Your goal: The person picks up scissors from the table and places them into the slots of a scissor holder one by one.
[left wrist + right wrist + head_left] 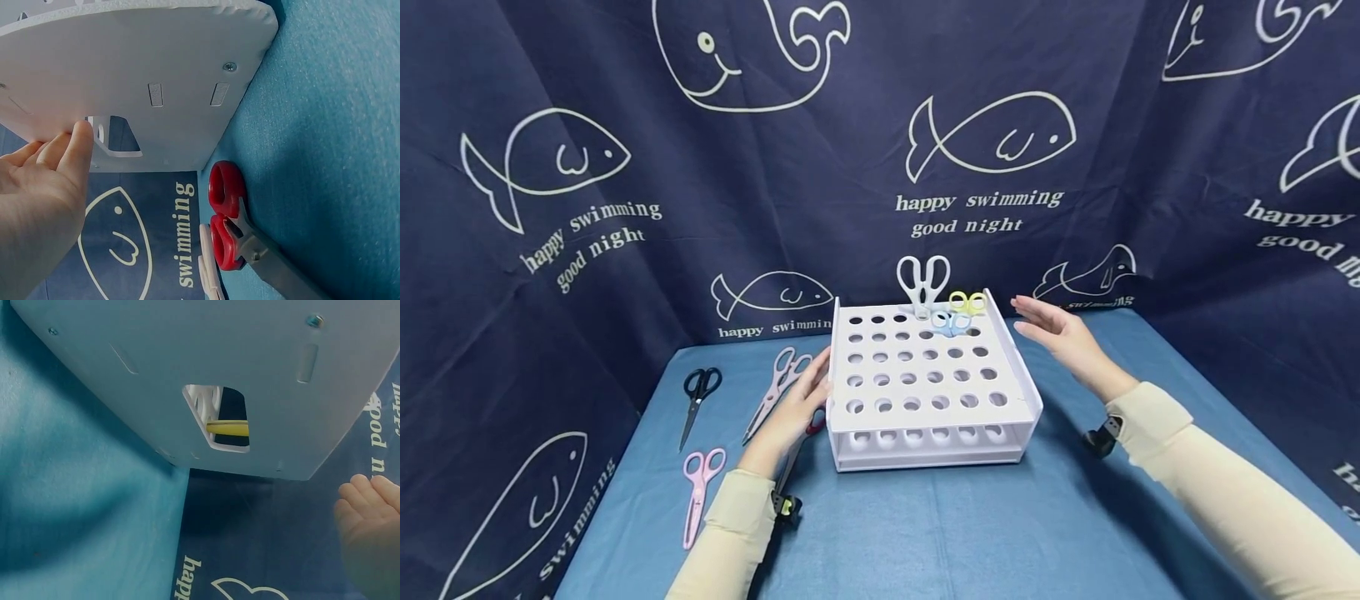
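A white rack [917, 367] with rows of round holes stands on the blue cloth. At its left side is my left hand [808, 390], fingers extended with the tips against the side panel [181, 56]. My right hand [1067, 337] hangs in the air off the rack's right side, fingers straight and holding nothing. Upright in the back holes are white-handled scissors [922, 287], yellow-handled scissors [967, 302] and light-blue-handled scissors [951, 322]. Through the right panel's cutout, a yellow piece [228, 428] shows.
Left on the cloth lie black scissors [702, 387], pink scissors [698, 492] and pale pink scissors [777, 387]. Red-handled scissors [228, 194] lie beside the rack, partly hidden by my left arm in the head view. A dark blue curtain [850, 167] with fish drawings hangs behind.
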Demonstrator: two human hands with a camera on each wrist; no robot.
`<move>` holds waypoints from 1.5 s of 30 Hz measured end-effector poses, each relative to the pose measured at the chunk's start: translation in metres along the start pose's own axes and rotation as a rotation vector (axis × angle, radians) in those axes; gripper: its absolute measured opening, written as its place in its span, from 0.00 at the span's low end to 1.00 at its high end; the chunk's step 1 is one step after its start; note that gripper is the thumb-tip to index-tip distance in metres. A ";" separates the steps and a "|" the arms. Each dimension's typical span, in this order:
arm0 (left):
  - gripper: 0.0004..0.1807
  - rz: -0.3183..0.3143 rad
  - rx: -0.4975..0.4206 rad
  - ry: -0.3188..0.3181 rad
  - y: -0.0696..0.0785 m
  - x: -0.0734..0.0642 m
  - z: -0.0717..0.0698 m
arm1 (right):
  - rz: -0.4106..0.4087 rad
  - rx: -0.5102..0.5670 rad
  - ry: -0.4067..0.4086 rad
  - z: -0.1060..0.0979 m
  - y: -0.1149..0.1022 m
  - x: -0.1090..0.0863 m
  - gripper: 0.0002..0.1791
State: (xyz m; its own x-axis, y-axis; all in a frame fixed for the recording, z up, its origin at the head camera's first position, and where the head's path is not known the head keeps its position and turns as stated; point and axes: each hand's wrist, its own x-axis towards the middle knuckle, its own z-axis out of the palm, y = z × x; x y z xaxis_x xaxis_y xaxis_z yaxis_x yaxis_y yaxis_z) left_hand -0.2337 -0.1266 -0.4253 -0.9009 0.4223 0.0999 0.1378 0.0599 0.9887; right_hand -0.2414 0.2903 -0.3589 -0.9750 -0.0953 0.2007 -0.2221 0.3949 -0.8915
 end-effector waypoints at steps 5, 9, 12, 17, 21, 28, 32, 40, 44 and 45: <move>0.33 -0.007 0.004 0.001 0.002 0.000 0.000 | 0.017 -0.005 0.008 0.004 0.001 -0.003 0.33; 0.32 -0.011 0.018 0.004 0.002 0.000 0.000 | 0.032 0.000 0.014 0.009 0.004 -0.007 0.33; 0.32 -0.012 0.025 0.004 0.002 -0.001 0.000 | 0.030 0.031 0.013 0.013 0.008 -0.010 0.33; 0.32 -0.009 0.021 -0.002 0.000 -0.002 -0.001 | 0.020 0.088 0.027 0.019 0.013 -0.015 0.31; 0.32 -0.005 0.019 -0.003 -0.001 -0.002 -0.001 | 0.028 0.125 0.031 0.021 0.015 -0.018 0.32; 0.32 -0.010 0.026 0.005 -0.002 -0.002 0.000 | 0.037 0.155 0.030 0.025 0.018 -0.020 0.33; 0.32 -0.015 0.024 0.011 -0.001 -0.002 0.000 | 0.032 0.190 0.037 0.027 0.022 -0.021 0.33; 0.32 -0.003 0.026 0.005 -0.001 0.000 0.000 | 0.022 0.275 0.041 0.029 0.023 -0.026 0.32; 0.32 0.005 0.018 -0.001 -0.001 0.000 0.000 | 0.019 0.312 0.044 0.032 0.023 -0.029 0.32; 0.32 0.006 0.016 -0.003 -0.001 0.000 0.000 | 0.022 0.325 0.044 0.032 0.023 -0.029 0.32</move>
State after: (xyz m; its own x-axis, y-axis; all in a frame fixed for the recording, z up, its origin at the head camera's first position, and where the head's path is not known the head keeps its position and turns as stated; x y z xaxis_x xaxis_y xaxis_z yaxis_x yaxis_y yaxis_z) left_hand -0.2336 -0.1269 -0.4265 -0.8991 0.4250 0.1054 0.1496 0.0720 0.9861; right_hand -0.2178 0.2726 -0.3985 -0.9804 -0.0481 0.1912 -0.1947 0.0833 -0.9773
